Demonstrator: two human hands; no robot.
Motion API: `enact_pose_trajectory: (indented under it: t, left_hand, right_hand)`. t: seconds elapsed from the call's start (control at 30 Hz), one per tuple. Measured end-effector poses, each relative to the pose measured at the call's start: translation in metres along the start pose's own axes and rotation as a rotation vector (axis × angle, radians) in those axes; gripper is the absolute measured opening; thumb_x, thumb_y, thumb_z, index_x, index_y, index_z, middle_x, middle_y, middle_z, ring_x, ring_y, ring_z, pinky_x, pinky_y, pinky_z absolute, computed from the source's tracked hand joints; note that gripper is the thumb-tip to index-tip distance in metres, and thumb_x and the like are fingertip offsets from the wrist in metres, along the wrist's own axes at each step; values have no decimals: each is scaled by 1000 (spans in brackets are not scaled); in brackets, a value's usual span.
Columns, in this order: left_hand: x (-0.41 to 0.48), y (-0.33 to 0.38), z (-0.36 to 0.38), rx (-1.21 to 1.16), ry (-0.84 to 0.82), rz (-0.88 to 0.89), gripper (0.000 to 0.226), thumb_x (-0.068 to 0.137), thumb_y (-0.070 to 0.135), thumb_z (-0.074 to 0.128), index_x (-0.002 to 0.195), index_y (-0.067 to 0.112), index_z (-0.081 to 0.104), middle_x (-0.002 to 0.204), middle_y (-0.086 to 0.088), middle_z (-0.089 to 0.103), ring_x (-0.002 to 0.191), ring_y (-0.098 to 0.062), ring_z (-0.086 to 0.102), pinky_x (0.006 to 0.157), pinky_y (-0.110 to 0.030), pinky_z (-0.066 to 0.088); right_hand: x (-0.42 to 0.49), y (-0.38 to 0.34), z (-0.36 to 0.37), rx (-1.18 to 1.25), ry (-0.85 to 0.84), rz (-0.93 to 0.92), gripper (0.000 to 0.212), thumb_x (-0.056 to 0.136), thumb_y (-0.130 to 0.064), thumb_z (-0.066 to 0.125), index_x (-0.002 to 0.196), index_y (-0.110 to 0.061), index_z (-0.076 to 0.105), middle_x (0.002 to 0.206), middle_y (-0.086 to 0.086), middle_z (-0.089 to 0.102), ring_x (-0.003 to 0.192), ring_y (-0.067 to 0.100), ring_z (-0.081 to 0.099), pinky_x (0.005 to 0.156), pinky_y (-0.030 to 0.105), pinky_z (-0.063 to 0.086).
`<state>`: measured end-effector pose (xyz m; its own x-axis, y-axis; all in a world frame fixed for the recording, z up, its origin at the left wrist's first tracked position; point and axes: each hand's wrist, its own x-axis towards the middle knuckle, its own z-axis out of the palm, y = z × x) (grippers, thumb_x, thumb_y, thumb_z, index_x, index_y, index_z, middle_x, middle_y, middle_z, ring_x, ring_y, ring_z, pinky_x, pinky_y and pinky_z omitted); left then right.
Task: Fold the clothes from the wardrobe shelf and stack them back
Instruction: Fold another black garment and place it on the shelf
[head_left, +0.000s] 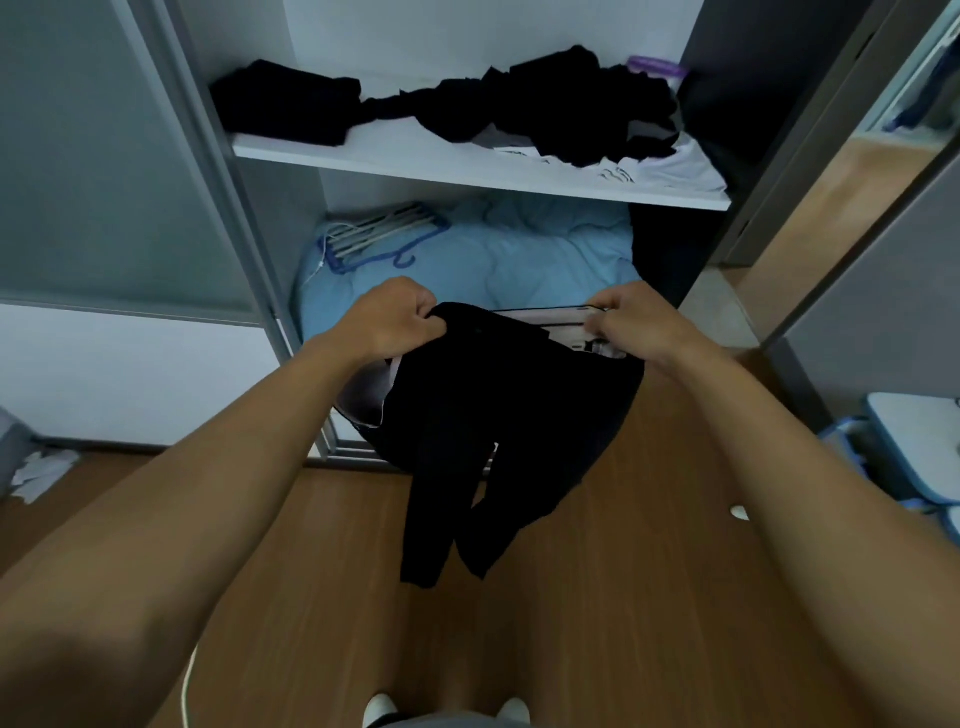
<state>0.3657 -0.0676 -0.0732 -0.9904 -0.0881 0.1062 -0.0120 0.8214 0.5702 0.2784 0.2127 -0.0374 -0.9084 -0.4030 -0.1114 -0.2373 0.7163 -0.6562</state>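
We record dim, cool, blue-tinted light overall. The brightest area is the white shelf (483, 174) and the wall behind it, so light appears to fall from above. The dark clothes (550, 111) on it lose nearly all fold detail. Wide-angle distortion bends the wardrobe frame (223, 208) and stretches both forearms at the lower edges. The lower corners look soft and blurred. We note no glare.
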Motion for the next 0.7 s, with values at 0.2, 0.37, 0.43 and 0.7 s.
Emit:
enact_pose_trajectory:
  t: [0.2,0.37,0.43,0.7]
  left_hand:
    - [0,23,-18,-162,10,155,48,81,0,57,57,22,23,53,9,18,42,-5,19,44,-20,15]
    - [-1,38,-32,-136,36,192,43,82,3,57,58,18,26,56,0,20,46,-8,17,52,-30,20]
    - [-2,43,-39,-137,25,206,45,82,2,57,58,20,24,54,2,18,46,-9,16,61,-29,29]
    - [-24,38,-62,-95,-82,210,41,77,-4,57,57,16,28,54,3,20,46,-6,18,47,-20,17]
  right_hand:
    - [-13,-9,2,33,-187,-125,25,90,-3,55,111,-12,64,113,-1,67,95,18,67,75,23,49]
    - [-22,-26,46,-4,-150,-410,46,87,-57,61,123,-31,50,144,-5,46,130,14,46,108,35,37]
    - [-19,-33,63,-119,-101,-419,69,81,-65,63,138,-30,46,161,0,26,146,20,25,114,41,25]
    - [-4,-41,73,-153,-66,-360,32,88,-34,63,83,-3,60,85,7,65,84,23,63,80,44,49]
